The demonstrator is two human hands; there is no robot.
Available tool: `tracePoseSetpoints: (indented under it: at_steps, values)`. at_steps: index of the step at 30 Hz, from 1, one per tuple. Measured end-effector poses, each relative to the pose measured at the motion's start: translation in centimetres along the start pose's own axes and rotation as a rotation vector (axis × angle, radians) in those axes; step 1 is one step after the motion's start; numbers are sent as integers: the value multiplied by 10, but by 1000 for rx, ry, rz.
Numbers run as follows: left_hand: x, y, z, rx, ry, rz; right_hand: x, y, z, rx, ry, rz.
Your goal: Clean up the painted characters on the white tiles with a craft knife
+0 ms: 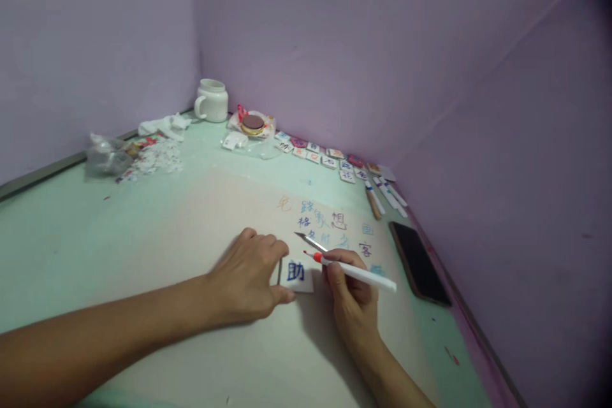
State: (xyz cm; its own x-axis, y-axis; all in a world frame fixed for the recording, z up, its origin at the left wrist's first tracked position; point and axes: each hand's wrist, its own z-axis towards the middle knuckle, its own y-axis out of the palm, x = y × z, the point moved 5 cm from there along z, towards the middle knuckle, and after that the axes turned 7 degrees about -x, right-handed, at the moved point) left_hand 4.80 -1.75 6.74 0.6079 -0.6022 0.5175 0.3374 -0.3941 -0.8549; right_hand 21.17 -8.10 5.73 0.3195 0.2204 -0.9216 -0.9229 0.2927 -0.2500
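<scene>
Inside the right hand [351, 287], a white marker [366, 276] is lying together with a craft knife [313, 243], the grip pinching narrowly around both, their tips pointing leftward near the card [307, 280]. Opposite, the left hand [253, 274] is holding that card's left side, thumb at the lower edge, fingers toward the upper. From where I'm standing, the card is sitting between the two hands, low over the surface [191, 223]. It is looking light and fairly stiff, probably prone to sliding if loose; its edges are seeming the best hold, clear of the inked character [295, 271]. Farther out, coloured writing [338, 220] is marking the surface, a phone [418, 261] is lying rightward, and lettered cards [328, 162] are lining the back beyond it.
</scene>
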Motion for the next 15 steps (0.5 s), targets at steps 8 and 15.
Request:
tracePoseSetpoints:
  at_steps: [8,15]
  values:
    - [4,-9,3,-129,4,-468,-11,2,7,-64,87,393]
    - [8,1,-4,-69,110,-453,-14,11,-4,-97,67,380]
